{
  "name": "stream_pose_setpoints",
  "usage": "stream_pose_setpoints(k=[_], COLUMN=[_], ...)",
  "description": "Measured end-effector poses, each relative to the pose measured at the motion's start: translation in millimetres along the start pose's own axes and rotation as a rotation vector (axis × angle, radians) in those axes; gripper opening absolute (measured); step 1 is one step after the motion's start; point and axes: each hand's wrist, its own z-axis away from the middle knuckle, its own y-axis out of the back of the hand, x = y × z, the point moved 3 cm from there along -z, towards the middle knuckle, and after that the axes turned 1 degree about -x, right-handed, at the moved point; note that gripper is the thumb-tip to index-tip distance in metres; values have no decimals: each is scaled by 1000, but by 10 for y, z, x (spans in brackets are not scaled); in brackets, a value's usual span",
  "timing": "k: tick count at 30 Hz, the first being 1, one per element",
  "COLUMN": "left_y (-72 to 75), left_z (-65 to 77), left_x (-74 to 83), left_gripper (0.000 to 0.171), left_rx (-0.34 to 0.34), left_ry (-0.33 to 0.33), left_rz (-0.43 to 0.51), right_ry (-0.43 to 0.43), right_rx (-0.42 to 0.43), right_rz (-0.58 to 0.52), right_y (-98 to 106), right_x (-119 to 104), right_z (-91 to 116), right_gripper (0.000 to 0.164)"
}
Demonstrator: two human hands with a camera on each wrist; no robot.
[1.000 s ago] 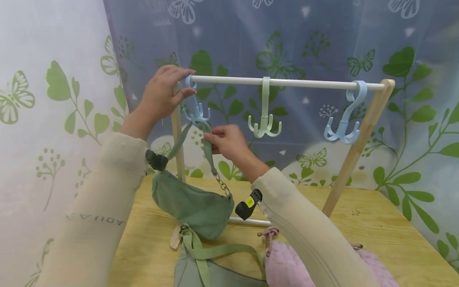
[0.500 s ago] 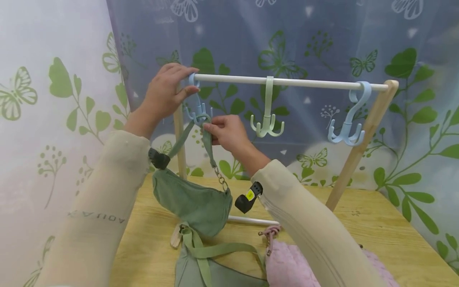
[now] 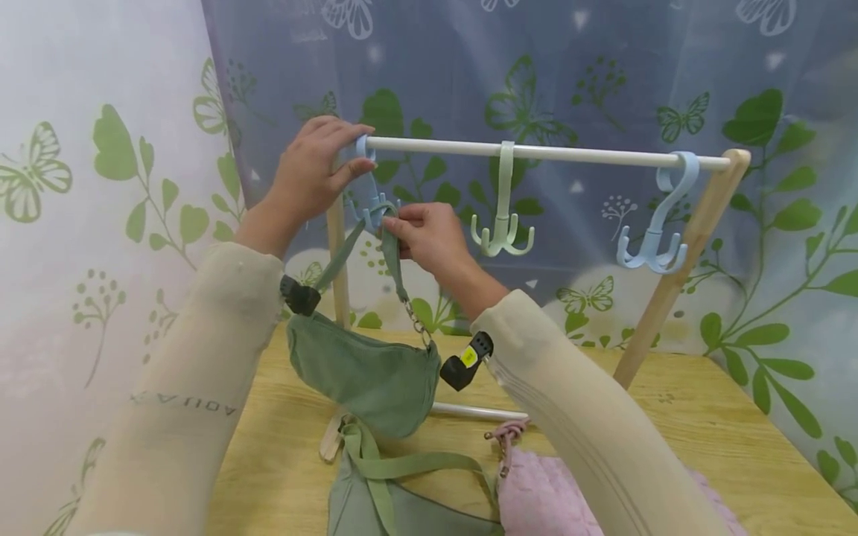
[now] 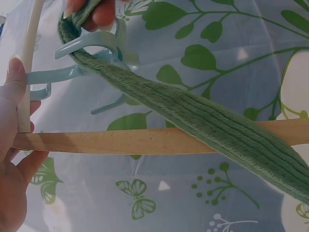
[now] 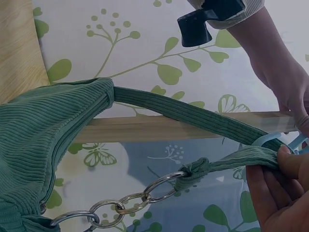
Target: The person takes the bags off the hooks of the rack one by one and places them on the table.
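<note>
A green corduroy shoulder bag [image 3: 365, 376] hangs by its strap below a light blue multi-prong hook [image 3: 372, 201] at the rack's left end. My right hand [image 3: 429, 231] pinches the strap near its top between thumb and fingers. In the left wrist view the strap [image 4: 193, 111] passes behind one curved prong [image 4: 89, 42]. My left hand [image 3: 308, 167] grips the white rod's left end beside the hook's top, thumb below and fingers over it. Metal chain links [image 5: 130, 203] join the strap to the bag in the right wrist view.
The white rod [image 3: 442, 147] also carries a pale green hook [image 3: 503, 231] and another blue hook [image 3: 650, 249]. Wooden legs [image 3: 710, 216] support it. A grey-green bag [image 3: 409, 514] and a pink quilted bag [image 3: 543, 495] lie on the wooden table [image 3: 268, 461].
My right hand has risen slightly, lifting the strap's top up against the blue hook's prongs. The left hand keeps its place on the rod. The view has shifted a little.
</note>
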Motion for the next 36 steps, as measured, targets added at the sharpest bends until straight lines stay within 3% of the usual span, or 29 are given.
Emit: stream_pose_setpoints(k=[11,22,36], left_y=[-6,-1,5], left_z=[5,-2,8], left_x=[17,21,41], left_gripper=[47,48,50], left_rx=[9,13,-8], left_ry=[1,9,31], left_rz=[1,3,-11], right_ry=[41,141,135], right_rx=[14,15,16], right_rz=[22,-10,-27], right_y=[25,43,93], right_x=[-75,-233,-301], right_z=[7,57,147], right_gripper=[31,27,28])
